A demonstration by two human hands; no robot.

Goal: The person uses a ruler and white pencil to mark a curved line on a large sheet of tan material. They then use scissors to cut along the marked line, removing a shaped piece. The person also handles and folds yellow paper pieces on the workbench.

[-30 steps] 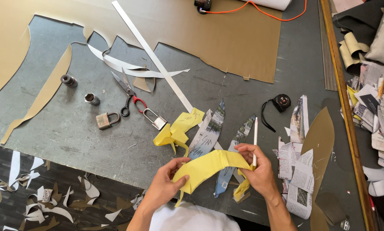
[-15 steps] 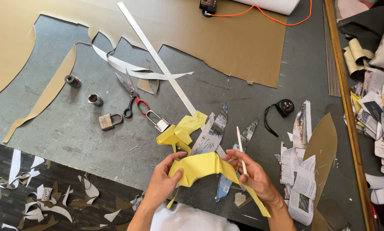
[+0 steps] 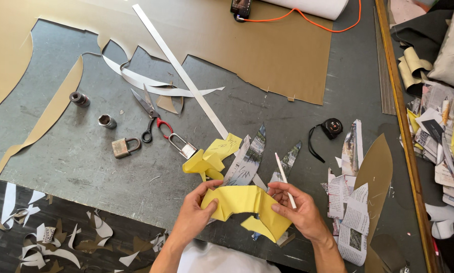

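Two hands grip one yellow paper piece (image 3: 244,201) at the near table edge.
Left hand (image 3: 192,217) is closed, pinching the paper's left end; right hand (image 3: 298,212) is closed on its right end, also holding a white pencil (image 3: 284,179). Paper spans between them, above the grey table (image 3: 75,167).

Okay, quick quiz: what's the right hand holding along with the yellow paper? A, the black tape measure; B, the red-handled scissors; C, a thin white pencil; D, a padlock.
C: the right hand pinches a thin white pencil against the yellow paper, while the scissors, both padlocks and the tape measure lie untouched on the table.
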